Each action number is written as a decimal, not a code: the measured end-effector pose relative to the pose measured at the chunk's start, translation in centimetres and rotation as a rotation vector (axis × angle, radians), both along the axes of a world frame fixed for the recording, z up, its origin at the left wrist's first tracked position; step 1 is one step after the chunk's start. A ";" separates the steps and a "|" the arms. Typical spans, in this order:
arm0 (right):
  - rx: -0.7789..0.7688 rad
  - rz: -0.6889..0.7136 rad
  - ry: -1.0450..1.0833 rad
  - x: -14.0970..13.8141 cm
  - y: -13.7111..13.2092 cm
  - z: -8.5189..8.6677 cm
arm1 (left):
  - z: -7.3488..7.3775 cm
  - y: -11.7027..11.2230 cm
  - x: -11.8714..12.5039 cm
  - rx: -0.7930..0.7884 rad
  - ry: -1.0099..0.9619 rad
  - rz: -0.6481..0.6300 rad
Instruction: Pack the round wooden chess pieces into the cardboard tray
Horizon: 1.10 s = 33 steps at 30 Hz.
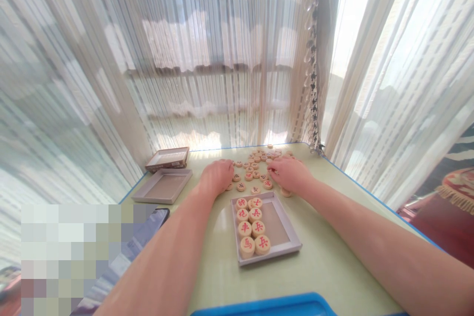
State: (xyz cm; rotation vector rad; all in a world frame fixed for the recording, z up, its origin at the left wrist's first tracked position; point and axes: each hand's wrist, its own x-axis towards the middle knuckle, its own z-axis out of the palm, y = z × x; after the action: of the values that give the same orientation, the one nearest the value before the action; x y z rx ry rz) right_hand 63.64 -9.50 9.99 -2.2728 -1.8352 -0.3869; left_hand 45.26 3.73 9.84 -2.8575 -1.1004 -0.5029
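Note:
Round wooden xiangqi pieces [249, 176] lie scattered across the far part of the table, between and beyond my hands. My left hand [219, 176] rests at their left side, fingers curled down; what lies under them is hidden. On the right, my right hand [291, 173] has bent fingers drawn together over the pieces, and I cannot make out what they hold. Closer to me stands a shallow box tray [283, 219]. In its left half, xiangqi pieces with red characters [258, 228] form two columns, face up; the tray's right half shows bare bottom.
A second shallow box tray [163, 186] sits at the left, with a brown-edged box part [168, 158] behind it. A blue object [266, 304] lies at the near edge. Striped curtains [222, 59] hang behind the green tabletop [218, 256]. Pixelated blocks cover the lower left.

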 end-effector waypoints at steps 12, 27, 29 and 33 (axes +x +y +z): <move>0.028 -0.038 0.145 0.7 0.4 -0.3 | -0.1 0.2 -0.1 0.029 0.042 -0.015; 0.027 -0.154 0.189 1.4 0.5 -0.2 | -0.2 0.5 -0.1 0.023 0.055 -0.020; 0.004 -0.164 0.168 1.0 0.3 0.3 | -0.2 0.4 -0.1 0.019 0.055 -0.018; -0.181 -0.320 0.174 -0.5 -1.2 2.2 | -0.1 0.4 -0.1 0.029 0.050 -0.031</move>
State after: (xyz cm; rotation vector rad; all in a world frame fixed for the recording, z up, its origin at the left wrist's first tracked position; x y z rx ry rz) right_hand 63.11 -10.70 12.15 -2.6365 -1.4796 -0.0650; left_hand 45.14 4.16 9.70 -2.8503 -1.0337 -0.4421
